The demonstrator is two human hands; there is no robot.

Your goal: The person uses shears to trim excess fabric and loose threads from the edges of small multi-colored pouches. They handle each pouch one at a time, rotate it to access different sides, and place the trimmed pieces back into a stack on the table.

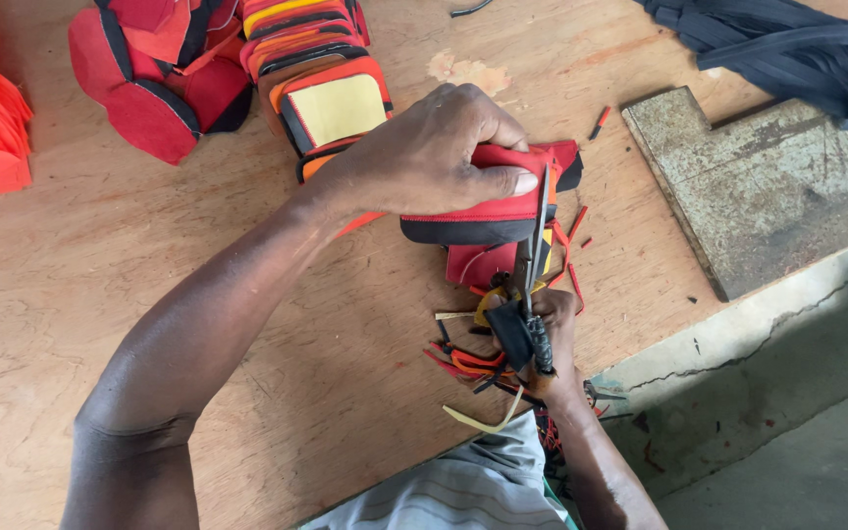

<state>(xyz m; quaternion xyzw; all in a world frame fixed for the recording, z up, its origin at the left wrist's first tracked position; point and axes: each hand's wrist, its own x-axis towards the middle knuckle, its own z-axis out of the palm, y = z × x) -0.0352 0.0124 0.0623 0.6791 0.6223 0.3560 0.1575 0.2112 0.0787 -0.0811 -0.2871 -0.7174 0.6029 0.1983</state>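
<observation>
At the middle of the plywood tabletop point(100, 265), the red padded fabric piece with black edging point(488, 218) lies flat, pinned under the left hand point(429, 157), fingers and thumb clamped over it. Right hand point(542, 339) is closed round the dark-handled scissors point(532, 265), blades up against the piece's right end. Red, orange and yellow trimmings point(468, 358) litter the board just beside that hand. Behind, a stack of red, orange and yellow padded pieces point(316, 69); to the right, a worn grey metal plate point(768, 186) and dark blue straps point(797, 49).
</observation>
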